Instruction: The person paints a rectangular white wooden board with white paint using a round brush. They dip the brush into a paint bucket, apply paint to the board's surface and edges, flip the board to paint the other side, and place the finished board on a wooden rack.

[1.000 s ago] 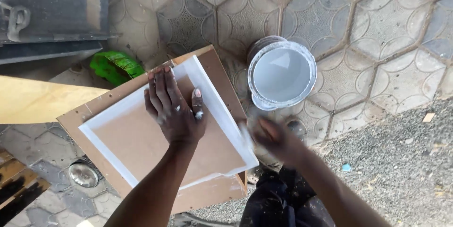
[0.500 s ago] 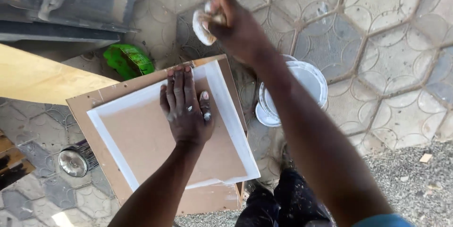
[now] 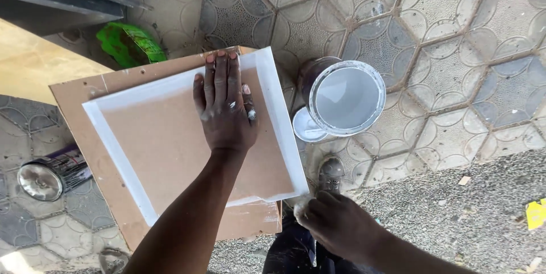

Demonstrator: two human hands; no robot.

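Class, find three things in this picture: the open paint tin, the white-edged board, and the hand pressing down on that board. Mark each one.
paint tin [image 3: 347, 96], head view, on the white paint inside.
white-edged board [image 3: 153, 137], head view, on its bare brown middle.
left hand [image 3: 224, 112], head view, on the back of the hand.

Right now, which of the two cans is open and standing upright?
The white paint can right of the board: open, upright. The other can, left, lies on its side.

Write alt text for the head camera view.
A person's left hand presses flat on a brown board with white-painted edges, while the right hand holds a whitish wad at its near corner. An open can of white paint stands on the patterned paving beside it.
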